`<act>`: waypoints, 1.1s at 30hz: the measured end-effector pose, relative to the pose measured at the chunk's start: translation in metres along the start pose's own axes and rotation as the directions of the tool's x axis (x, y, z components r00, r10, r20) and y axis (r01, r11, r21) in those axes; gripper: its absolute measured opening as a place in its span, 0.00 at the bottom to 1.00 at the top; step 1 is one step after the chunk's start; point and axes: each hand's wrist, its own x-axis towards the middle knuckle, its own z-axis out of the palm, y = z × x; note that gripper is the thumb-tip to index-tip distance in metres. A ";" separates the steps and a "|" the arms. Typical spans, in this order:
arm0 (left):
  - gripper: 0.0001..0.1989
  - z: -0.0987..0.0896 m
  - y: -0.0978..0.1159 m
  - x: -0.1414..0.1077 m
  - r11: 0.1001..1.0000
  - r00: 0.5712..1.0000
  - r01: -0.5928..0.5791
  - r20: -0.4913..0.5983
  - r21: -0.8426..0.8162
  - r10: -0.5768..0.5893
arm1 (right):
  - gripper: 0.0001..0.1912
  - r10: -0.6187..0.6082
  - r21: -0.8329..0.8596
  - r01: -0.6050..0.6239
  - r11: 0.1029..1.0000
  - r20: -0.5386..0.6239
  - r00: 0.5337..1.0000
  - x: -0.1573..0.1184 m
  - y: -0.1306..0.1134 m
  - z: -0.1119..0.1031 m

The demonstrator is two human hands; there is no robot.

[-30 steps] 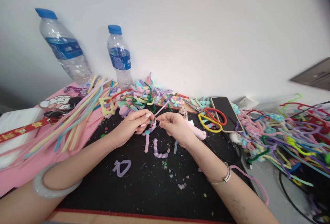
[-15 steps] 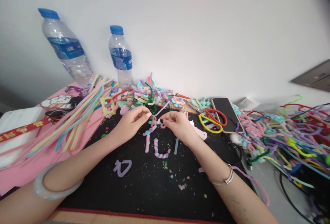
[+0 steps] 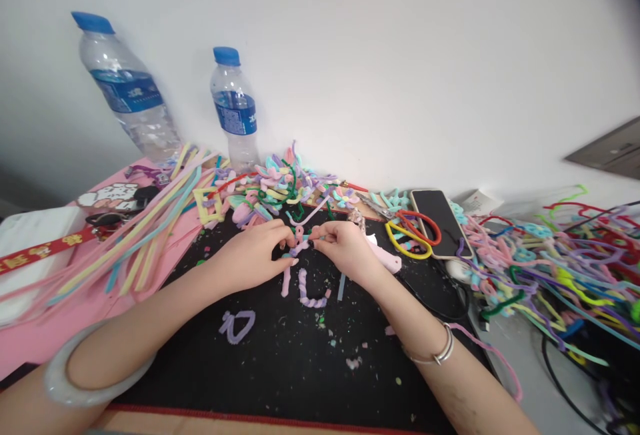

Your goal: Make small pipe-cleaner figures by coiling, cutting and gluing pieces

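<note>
A small pipe-cleaner shape point(image 3: 300, 247) in lilac, pink and light blue lies between my two hands over the black mat. My right hand point(image 3: 343, 246) pinches its right end between thumb and fingertips. At its left end, my left hand point(image 3: 257, 255) has thumb and fingers bent around it; the exact contact is partly hidden. A pink pipe-cleaner stem point(image 3: 286, 283) extends downward near my left thumb. Just below, a twisted lilac L-shaped pipe cleaner point(image 3: 311, 298) lies on the mat. A purple looped pipe cleaner point(image 3: 239, 326) rests nearer to me, under my left forearm's line.
Red-and-yellow-handled scissors point(image 3: 410, 238) and a phone point(image 3: 440, 221) lie to the right. Tangled pipe cleaners point(image 3: 525, 268) fill the far right. Two water bottles point(image 3: 235, 111) stand by the wall. Long pastel pipe cleaners point(image 3: 150, 241) lie left. Clippings dot the black mat point(image 3: 280, 375).
My left hand has lowered, its thumb moving down and away from the fingers around the shape's left side. My right hand has barely moved and keeps its pinch.
</note>
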 end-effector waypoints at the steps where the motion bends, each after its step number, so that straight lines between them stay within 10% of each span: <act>1: 0.07 0.001 -0.001 0.000 1.000 1.000 -0.005 0.009 -0.011 0.005 | 0.08 -0.008 -0.012 0.008 1.000 0.012 1.000 0.000 0.000 -0.001; 33: 0.05 0.009 0.006 0.004 0.899 0.999 0.049 0.037 -0.436 -0.036 | 0.06 -0.099 -0.171 0.106 0.980 0.049 0.994 -0.006 -0.003 -0.008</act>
